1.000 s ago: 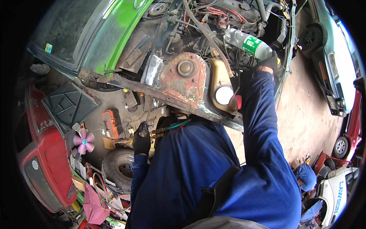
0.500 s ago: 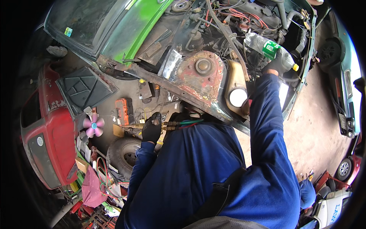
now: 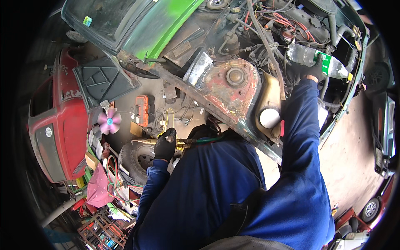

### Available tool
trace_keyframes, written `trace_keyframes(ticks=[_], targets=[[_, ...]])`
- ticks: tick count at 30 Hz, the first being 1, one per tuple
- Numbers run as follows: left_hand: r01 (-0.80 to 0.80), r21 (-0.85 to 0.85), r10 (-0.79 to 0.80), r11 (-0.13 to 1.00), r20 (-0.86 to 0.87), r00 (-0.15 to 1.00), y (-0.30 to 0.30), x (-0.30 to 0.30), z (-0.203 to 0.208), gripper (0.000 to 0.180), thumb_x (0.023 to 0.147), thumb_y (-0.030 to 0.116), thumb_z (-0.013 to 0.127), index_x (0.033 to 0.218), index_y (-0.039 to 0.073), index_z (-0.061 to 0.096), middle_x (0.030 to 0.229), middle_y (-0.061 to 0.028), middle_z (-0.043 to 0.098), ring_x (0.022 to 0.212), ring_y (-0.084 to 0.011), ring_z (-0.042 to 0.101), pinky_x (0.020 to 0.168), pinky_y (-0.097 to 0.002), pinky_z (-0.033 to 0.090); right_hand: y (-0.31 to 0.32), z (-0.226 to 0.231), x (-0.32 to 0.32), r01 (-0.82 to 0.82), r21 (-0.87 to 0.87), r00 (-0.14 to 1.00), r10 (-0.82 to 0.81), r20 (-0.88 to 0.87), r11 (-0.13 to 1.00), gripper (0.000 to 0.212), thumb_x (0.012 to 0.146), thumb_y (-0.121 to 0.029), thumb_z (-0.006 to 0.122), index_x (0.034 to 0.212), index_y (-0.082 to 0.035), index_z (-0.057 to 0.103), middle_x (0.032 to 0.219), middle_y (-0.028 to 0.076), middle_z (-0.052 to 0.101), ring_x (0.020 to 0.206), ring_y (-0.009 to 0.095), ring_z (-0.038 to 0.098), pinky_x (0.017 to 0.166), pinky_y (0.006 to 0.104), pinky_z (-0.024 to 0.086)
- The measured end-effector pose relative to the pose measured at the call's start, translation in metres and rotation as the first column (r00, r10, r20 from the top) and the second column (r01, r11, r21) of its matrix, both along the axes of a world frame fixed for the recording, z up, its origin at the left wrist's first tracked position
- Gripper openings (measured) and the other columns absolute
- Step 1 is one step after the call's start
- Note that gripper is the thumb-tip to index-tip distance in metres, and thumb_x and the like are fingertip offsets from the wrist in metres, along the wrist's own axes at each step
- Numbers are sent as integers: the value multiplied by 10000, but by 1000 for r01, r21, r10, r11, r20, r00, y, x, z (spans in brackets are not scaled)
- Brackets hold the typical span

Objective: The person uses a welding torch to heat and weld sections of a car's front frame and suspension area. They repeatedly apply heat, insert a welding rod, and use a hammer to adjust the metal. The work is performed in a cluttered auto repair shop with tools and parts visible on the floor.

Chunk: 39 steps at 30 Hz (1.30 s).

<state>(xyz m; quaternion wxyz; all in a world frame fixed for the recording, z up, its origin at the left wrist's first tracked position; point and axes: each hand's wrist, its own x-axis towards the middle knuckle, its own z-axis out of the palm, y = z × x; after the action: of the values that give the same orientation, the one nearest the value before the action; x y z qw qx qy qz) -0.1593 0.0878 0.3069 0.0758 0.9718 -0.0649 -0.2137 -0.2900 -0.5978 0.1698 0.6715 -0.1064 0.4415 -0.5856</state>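
My right hand, in a dark glove, grips a clear plastic bottle with a green label and yellow cap. The bottle lies nearly level over the engine bay, its cap end to the right. Low at the left, my gloved left hand is closed round the brass-fitted handle of a gas torch. Green and red hoses run from its fittings across my lap. The torch's tip is hard to make out. A yellowed plastic tank with a white cap sits between my right arm and the rusty strut tower.
The car's bare fender edge crosses in front of me. To the left are an orange tool case, a tyre, a small pink fan and a red car body. Other vehicles stand at the far right.
My view has shifted, so the car appears further right. My right hand remains on the bottle, which now lies closer to level. My left hand still holds the torch.
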Motion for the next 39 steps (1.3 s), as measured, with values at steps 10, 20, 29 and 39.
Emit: trace_keyframes(ticks=[10,20,29,39], targets=[[-46,-100,40,994,-63,997,-6,1,-23,481,1094,573,596,1354,214,782,1241,-217,791,1196,-471,722,1019,-555,573,31,175,-31,-344,-690,621,-397,-676,637,644,879,-145,948,1419,48,654,1302,157,775,1092,227,755,985,378,610],[73,-162,-82,984,-50,995,-4,29,-59,538,1112,594,522,1345,182,779,1270,-250,773,1201,-468,715,1045,-557,564,67,397,-58,-930,-83,-134,-539,-832,359,768,988,-417,865,1574,-20,567,1383,187,739,1260,294,706,1096,432,540],[174,-162,-193,971,-110,975,11,35,-67,465,1129,536,499,1294,185,757,1227,-227,774,1150,-481,723,978,-577,582,133,385,1,-684,697,-597,-715,-363,217,875,898,-210,830,1681,-180,439,1370,208,734,1198,438,733,1022,519,600],[160,-256,-209,953,-177,962,26,49,-74,434,1137,494,487,1265,174,750,1180,-232,772,1121,-481,716,961,-574,573,182,412,75,-659,696,-373,-928,27,285,851,793,-192,899,1583,-164,583,1360,106,723,1290,331,675,1157,449,498]])
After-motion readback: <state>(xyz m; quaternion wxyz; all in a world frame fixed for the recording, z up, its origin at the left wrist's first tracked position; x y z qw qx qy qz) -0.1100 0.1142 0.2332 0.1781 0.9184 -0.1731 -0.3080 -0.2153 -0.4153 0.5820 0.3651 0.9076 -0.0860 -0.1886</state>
